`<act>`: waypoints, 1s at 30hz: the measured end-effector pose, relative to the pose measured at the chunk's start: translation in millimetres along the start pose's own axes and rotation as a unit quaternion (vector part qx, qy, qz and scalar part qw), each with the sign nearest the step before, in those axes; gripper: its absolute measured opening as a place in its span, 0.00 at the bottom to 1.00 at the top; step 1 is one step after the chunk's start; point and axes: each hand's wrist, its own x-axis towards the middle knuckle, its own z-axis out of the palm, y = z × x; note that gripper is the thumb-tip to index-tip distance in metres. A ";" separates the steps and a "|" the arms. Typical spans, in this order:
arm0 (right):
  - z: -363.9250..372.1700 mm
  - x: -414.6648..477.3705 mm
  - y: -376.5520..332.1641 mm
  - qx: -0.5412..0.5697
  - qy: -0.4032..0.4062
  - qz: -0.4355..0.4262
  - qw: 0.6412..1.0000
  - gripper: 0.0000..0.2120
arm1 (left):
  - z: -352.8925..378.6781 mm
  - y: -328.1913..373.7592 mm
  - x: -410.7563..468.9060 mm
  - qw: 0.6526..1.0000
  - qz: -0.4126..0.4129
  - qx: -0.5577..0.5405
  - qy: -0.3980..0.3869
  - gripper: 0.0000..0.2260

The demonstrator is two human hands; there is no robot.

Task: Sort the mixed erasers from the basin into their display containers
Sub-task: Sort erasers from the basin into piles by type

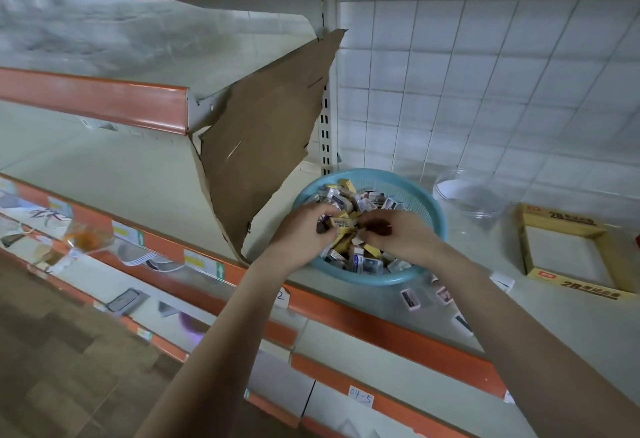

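A light blue round basin [431, 229] stands on the shelf, heaped with small boxed erasers [363, 259], some yellow, some white with dark print. Both my hands are inside it. My left hand [301, 229] curls its fingers round a bunch of yellow erasers [341, 224] at the pile's middle. My right hand [398, 235] is curled over the pile beside it, pinching at small erasers there. A clear round plastic tub [467, 195] stands behind the basin to the right. A yellow cardboard display box [568, 254] lies open further right.
Several loose white erasers [410, 299] lie on the shelf in front of the basin, near the orange shelf edge [381, 326]. A torn brown cardboard sheet [263, 139] leans upright left of the basin. Lower shelves with goods sit below left.
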 end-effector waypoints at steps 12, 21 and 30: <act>10.0 -2.2 0.2 -0.009 0.036 -0.008 0.999 0.14 | 20.4 3.3 6.7 0.994 -0.021 0.071 0.084 0.16; 18.8 -6.1 5.0 0.017 0.169 -0.042 0.985 0.16 | 31.4 0.2 4.9 0.989 -0.027 0.074 0.128 0.12; 14.0 -11.4 11.3 0.131 0.348 -0.068 0.926 0.14 | 25.4 27.0 14.9 0.994 -0.005 0.001 0.107 0.11</act>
